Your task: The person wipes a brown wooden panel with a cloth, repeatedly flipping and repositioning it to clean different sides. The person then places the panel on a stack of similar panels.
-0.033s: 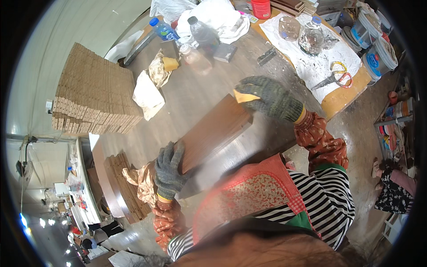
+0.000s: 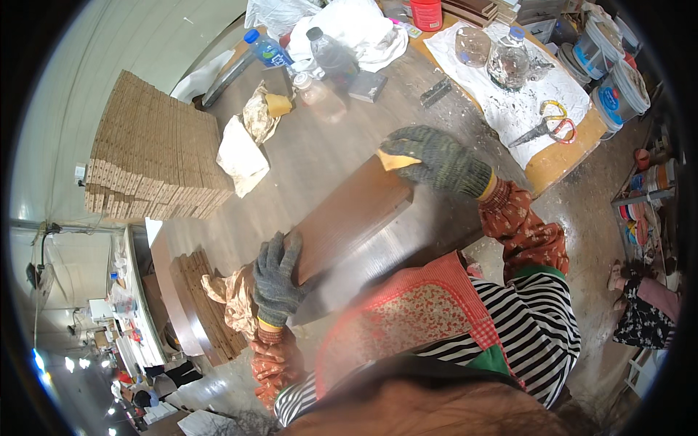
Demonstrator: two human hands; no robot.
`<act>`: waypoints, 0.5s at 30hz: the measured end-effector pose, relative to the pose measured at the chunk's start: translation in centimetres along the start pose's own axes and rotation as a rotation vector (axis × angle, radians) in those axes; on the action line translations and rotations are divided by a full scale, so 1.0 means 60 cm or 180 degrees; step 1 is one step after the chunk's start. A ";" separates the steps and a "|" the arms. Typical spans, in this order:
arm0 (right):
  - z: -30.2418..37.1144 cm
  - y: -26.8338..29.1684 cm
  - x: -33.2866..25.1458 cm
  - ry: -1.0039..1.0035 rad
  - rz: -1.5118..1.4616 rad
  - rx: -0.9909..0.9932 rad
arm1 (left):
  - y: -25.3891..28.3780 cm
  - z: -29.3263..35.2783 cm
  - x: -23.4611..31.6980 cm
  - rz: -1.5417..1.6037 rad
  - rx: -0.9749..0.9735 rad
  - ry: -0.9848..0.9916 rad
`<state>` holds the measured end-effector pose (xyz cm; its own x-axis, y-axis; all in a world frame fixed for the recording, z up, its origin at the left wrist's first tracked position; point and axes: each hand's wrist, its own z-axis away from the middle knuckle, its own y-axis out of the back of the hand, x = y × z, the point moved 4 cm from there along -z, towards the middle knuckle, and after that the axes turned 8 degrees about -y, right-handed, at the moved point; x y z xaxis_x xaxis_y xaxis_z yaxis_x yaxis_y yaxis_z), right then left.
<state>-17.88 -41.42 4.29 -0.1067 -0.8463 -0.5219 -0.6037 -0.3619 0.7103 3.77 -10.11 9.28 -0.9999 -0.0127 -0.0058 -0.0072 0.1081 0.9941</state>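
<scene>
Head view: the right hand (image 2: 435, 161) grips a yellow pad (image 2: 396, 160) at the far end of a brown board (image 2: 349, 218), hiding one corner; the left hand (image 2: 278, 282), fingers nearly together, covers the near end. Stacked panels (image 2: 156, 142) stand leftward, scissors (image 2: 536, 132) rightward.

Board (image 2: 349, 218): brown with wood-like grain, smooth, with a low satin sheen. Tabletop (image 2: 313, 167): brown, wood-like, mostly dull. Left hand (image 2: 278, 276) and right hand (image 2: 436, 160): in 2 gray, matt, coarsely knitted gloves (image 2: 454, 168). Yellow pad (image 2: 396, 160) in the right hand: matt; material cannot be told. Sleeves (image 2: 523, 229): printed cloth, matt. Shirt (image 2: 538, 312): striped cloth. Stacked panels (image 2: 153, 145): raw-looking, rough, matt brown edges. 3 bottles (image 2: 333, 57): plastic, glossy. Scissors (image 2: 542, 131): dark metal blades, smooth handles. White sheet (image 2: 465, 65) beneath: matt, creased, dark-spattered; cloth or paper, unclear. Buckets (image 2: 622, 98): smooth plastic, slightly glossy. Red tub (image 2: 427, 14): glossy plastic.
</scene>
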 end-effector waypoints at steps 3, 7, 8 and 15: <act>-0.028 -0.010 -0.007 -0.0355 -0.0339 -0.0396 | -0.002 0.006 0.002 -0.0248 0.0026 -0.0020; -0.056 -0.015 0.008 -0.0553 0.0023 -0.0149 | -0.004 0.016 0.008 -0.0401 0.0295 -0.0035; -0.062 -0.021 0.015 -0.0532 -0.0115 -0.0245 | -0.004 0.018 0.011 -0.0506 0.0378 -0.0071; -0.058 -0.042 0.029 -0.0701 -0.1831 -0.0143 | 0.001 0.034 0.034 -0.0950 0.0762 -0.0044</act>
<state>-13.81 -43.36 3.22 0.0625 -0.4118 -0.9091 -0.5797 -0.7565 0.3028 1.73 -8.08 9.11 -0.9535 -0.0654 -0.2943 -0.2990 0.3308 0.8951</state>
